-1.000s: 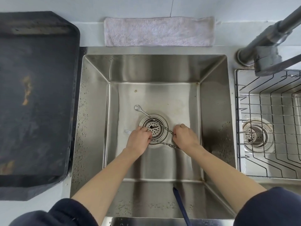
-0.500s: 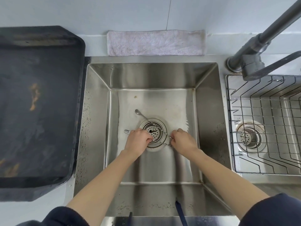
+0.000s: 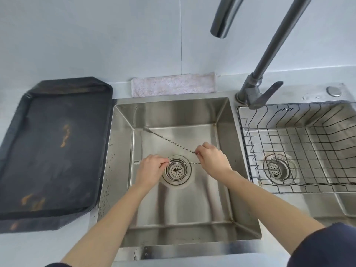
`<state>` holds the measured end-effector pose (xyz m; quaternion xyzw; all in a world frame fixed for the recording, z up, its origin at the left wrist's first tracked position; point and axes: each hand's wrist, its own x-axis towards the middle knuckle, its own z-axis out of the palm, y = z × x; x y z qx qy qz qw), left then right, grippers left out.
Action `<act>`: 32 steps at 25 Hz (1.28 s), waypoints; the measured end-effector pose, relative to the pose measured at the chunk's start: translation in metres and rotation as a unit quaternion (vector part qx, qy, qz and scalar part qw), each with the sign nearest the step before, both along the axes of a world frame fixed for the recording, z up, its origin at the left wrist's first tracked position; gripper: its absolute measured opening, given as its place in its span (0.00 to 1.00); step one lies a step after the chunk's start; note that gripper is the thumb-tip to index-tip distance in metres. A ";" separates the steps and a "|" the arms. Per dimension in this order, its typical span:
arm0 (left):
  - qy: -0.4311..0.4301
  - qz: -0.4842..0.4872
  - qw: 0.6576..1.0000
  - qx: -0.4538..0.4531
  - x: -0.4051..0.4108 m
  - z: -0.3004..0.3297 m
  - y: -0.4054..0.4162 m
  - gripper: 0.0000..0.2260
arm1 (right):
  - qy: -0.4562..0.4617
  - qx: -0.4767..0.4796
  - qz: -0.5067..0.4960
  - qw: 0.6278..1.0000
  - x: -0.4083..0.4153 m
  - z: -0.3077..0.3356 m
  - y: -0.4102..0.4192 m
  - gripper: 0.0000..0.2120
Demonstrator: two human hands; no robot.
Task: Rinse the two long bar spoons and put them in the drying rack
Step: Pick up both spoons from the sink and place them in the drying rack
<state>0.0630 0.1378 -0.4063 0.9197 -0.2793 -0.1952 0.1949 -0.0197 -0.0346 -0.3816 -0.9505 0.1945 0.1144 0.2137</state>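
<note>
Two long twisted bar spoons are held over the steel sink (image 3: 123, 143). One bar spoon (image 3: 169, 140) runs diagonally from the sink's far left corner down to my right hand (image 3: 212, 160), which pinches its end. The second bar spoon (image 3: 185, 163) lies level above the drain (image 3: 176, 169), with my left hand (image 3: 150, 168) pinching its left part; its right end reaches my right hand. The wire drying rack (image 3: 300, 151) sits in the right basin, with nothing in it. No water runs from the faucet spout (image 3: 221, 22).
A dark tray (image 3: 54, 147) with orange stains sits on the counter left of the sink. A folded pale cloth (image 3: 173, 83) lies behind the sink. The faucet base and lever (image 3: 256, 97) stand between the two basins.
Both hands have lifted the spoons off the sink floor. The right hand's spoon now points up toward the far left corner. The camera has tilted up, showing the faucet.
</note>
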 end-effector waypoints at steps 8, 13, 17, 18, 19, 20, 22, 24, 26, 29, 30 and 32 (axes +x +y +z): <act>-0.063 0.026 0.997 -0.045 -0.015 0.053 0.000 0.10 | -0.110 -0.035 -0.007 0.993 -0.018 0.050 -0.020 0.13; -0.064 0.074 0.992 -0.076 -0.035 0.068 -0.005 0.10 | -0.141 -0.057 -0.036 0.988 -0.044 0.070 -0.041 0.13; -0.027 0.124 0.986 -0.106 -0.051 0.070 -0.013 0.09 | -0.158 -0.062 -0.066 0.983 -0.070 0.078 -0.065 0.12; -0.016 0.135 0.984 -0.112 -0.055 0.071 -0.016 0.09 | -0.160 -0.070 -0.066 0.982 -0.077 0.079 -0.072 0.12; -0.006 0.144 0.982 -0.118 -0.059 0.071 -0.019 0.09 | -0.159 -0.077 -0.067 0.982 -0.084 0.080 -0.079 0.12; 0.002 0.154 0.980 -0.127 -0.062 0.071 -0.024 0.09 | -0.158 -0.085 -0.067 0.981 -0.091 0.080 -0.087 0.12; 0.013 0.172 0.975 -0.140 -0.069 0.070 -0.033 0.09 | -0.156 -0.096 -0.072 0.980 -0.103 0.081 -0.101 0.12; 0.010 0.182 0.973 -0.142 -0.075 0.069 -0.044 0.09 | -0.156 -0.105 -0.079 0.979 -0.113 0.080 -0.116 0.12; 0.008 0.186 0.972 -0.145 -0.081 0.068 -0.055 0.08 | -0.152 -0.112 -0.083 0.978 -0.123 0.078 -0.129 0.12; 0.011 0.192 0.970 -0.148 -0.091 0.065 -0.073 0.07 | -0.141 -0.119 -0.090 0.979 -0.138 0.076 -0.151 0.12; 0.013 0.198 0.969 -0.150 -0.094 0.064 -0.079 0.07 | -0.134 -0.123 -0.091 0.979 -0.143 0.074 -0.159 0.12; 0.020 0.213 0.964 -0.155 -0.098 0.061 -0.089 0.06 | -0.123 -0.130 -0.090 0.980 -0.151 0.071 -0.173 0.12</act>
